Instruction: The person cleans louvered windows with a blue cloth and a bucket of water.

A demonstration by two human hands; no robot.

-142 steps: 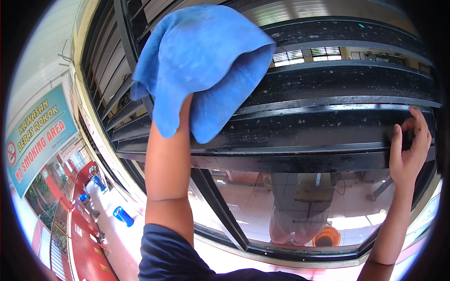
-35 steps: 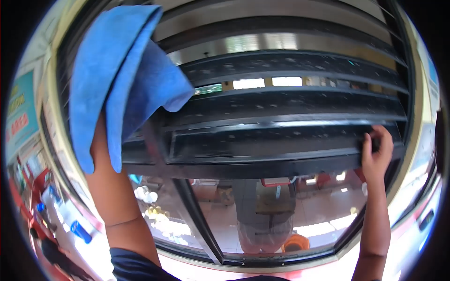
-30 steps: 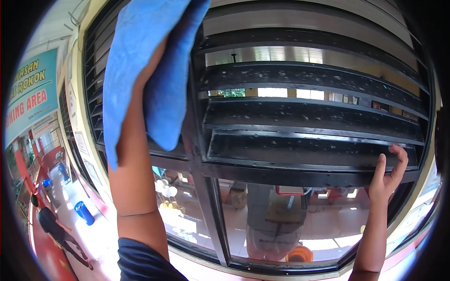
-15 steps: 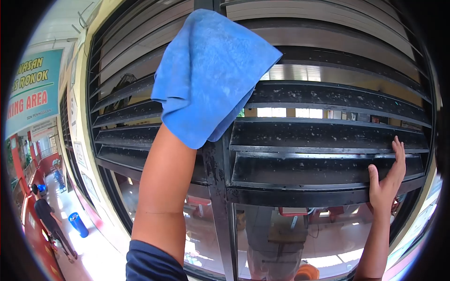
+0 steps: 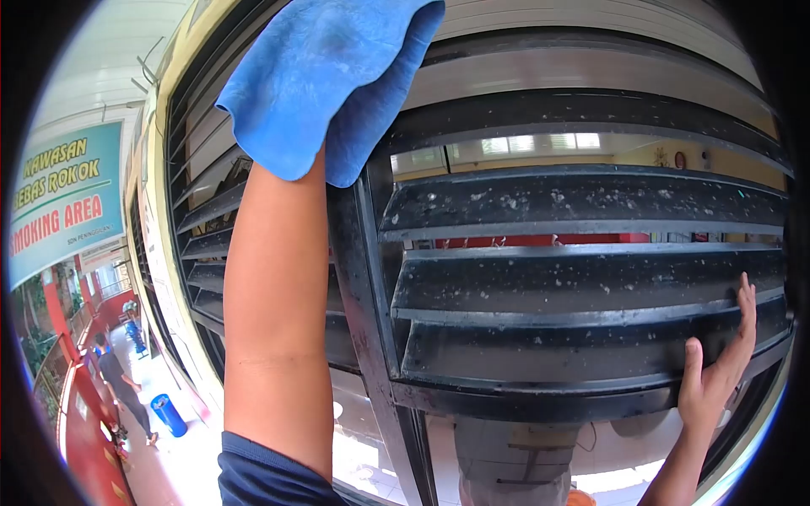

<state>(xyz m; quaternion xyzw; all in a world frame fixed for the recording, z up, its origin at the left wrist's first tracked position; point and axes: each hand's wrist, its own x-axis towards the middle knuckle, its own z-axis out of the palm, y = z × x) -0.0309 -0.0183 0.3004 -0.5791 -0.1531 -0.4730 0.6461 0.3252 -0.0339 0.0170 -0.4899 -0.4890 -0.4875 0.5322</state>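
A blue cloth [image 5: 329,76] drapes over my raised left hand and hides its fingers. Only the left forearm [image 5: 274,295] shows below it, reaching up in front of the dark louvered window [image 5: 574,287]. The cloth hangs in folds near the central upright post [image 5: 371,295]; its top edge leaves the view. On the right, my right hand [image 5: 717,371] has its thumb and fingers apart, at the lowest slats near the frame's right side. Pale specks and spots mark the black slats.
A blue bin [image 5: 169,415] stands on the walkway at left, near a person [image 5: 122,384] in dark clothes. A green sign [image 5: 67,194] hangs above. Glass below the slats shows reflections and an orange object [image 5: 580,497].
The blue cloth and my left hand have shifted up and left in view. The camera view has also moved, with the window and my right hand appearing lower. My right hand stays open.
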